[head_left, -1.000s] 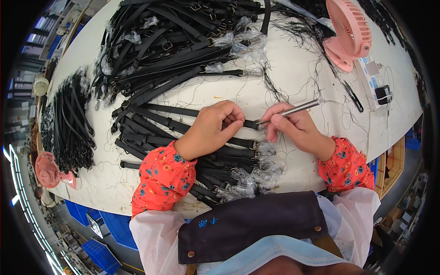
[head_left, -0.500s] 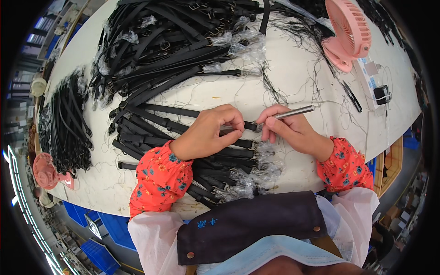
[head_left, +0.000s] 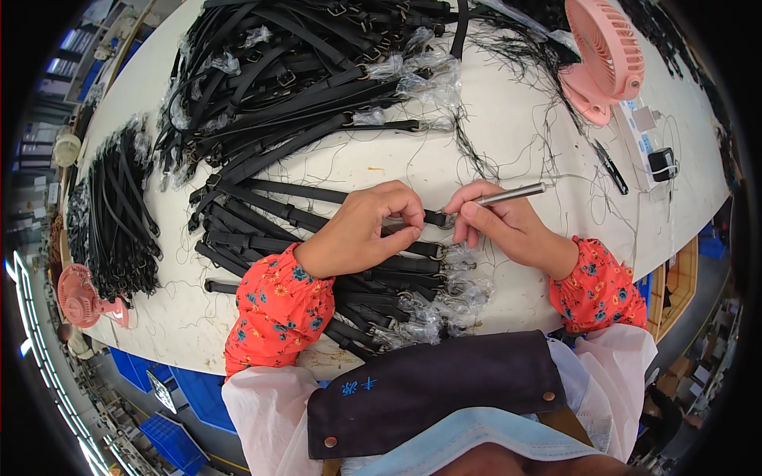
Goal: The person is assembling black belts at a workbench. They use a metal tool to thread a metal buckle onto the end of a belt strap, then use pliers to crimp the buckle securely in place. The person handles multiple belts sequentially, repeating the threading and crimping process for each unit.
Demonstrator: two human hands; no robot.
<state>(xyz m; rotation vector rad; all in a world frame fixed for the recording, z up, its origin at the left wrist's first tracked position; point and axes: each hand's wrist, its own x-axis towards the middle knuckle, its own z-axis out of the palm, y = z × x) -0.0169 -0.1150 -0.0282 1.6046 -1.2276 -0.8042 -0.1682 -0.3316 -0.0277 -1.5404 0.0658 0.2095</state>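
Note:
My left hand (head_left: 367, 226) is over a row of black belt-like straps (head_left: 278, 210), its fingers curled and thumb drawn toward the forefinger. What they pinch, if anything, is too small to make out. One strap's end (head_left: 434, 217) shows just past those fingertips, close to my right hand (head_left: 500, 220). A slim silver pen-shaped metal tool (head_left: 516, 193) is gripped in my right hand, its back end pointing right; the front tip is hidden by the fingers. Metal buckles and crumpled clear plastic wrap (head_left: 468, 289) cover the right ends of the nearer straps.
A large heap of black straps (head_left: 278, 79) fills the far side of the pale table (head_left: 381, 163). Another bundle (head_left: 119, 214) lies left, near a pink fan (head_left: 78, 295). At right are a second pink fan (head_left: 603, 55), black-handled snips (head_left: 609, 168) and a power strip (head_left: 639, 139).
Almost nothing differs. The left fingertips have shifted very slightly to the right; my right hand and its tool stay in place.

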